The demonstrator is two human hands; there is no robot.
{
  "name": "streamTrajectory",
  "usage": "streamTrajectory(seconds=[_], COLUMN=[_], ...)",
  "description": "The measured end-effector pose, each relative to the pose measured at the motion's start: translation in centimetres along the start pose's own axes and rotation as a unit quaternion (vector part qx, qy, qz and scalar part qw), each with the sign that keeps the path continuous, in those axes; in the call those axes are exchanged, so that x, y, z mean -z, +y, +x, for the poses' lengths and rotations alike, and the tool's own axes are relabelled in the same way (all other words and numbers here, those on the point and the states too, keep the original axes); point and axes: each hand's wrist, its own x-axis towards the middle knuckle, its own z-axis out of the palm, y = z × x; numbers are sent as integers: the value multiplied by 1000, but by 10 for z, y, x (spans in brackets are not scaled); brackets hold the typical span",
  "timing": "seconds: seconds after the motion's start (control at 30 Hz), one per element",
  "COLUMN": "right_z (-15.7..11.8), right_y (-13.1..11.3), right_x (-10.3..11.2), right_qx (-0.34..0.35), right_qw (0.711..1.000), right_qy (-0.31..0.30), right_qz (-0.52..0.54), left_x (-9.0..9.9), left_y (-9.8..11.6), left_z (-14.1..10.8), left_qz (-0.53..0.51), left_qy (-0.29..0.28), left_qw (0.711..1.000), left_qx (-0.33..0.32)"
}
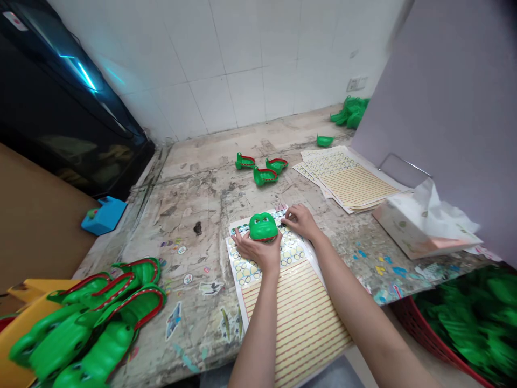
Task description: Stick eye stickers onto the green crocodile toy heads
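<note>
My left hand (258, 250) is wrapped around a green crocodile head (263, 226) with printed eyes and a red edge along its mouth. Under both hands lies a sticker sheet (299, 291), with rows of round eye shapes on its upper part and red-and-cream stripes below. Near the sheet's top right edge, my right hand (299, 220) has its thumb and fingers pinched together low over the eye rows. A small dark spot shows at those fingertips; whether it is a sticker I cannot make out.
Three green lower jaws (265, 175) sit farther back. More striped sheets (355, 180) lie beside a tissue box (424, 226) on the right. Crocodile parts (113, 307) pile at front left by a yellow box (20, 345). A red basket (420, 328) holds green pieces below the edge.
</note>
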Motion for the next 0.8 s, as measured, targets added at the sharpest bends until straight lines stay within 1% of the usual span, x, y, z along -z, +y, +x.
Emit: streamTrajectory(seconds=[0.13, 0.33, 0.4, 0.53, 0.67, 0.73, 0.8], right_z=[1, 2, 3, 5, 5, 5, 4], right_y=[-1, -3, -3, -6, -11, -13, -17], right_x=[0, 0, 0, 2, 10, 17, 24], right_qx=[0, -12, -23, -35, -26, -20, -32], right_qw=[1000, 998, 998, 997, 997, 994, 988], right_qy=[-8, -54, -58, -43, -36, -37, -15], right_qz=[17, 22, 21, 44, 70, 103, 148], left_x=[1, 0, -1, -4, -7, -8, -8], left_y=[2, 0, 0, -2, -6, -7, -6], left_z=[0, -1, -1, -2, -3, -4, -3], left_qz=[1, -19, -22, -12, 2, 7, 5], left_qy=[-25, -28, -30, -29, -26, -34, -38], left_qw=[999, 999, 999, 999, 999, 999, 999], left_qx=[28, 37, 37, 32, 26, 24, 27])
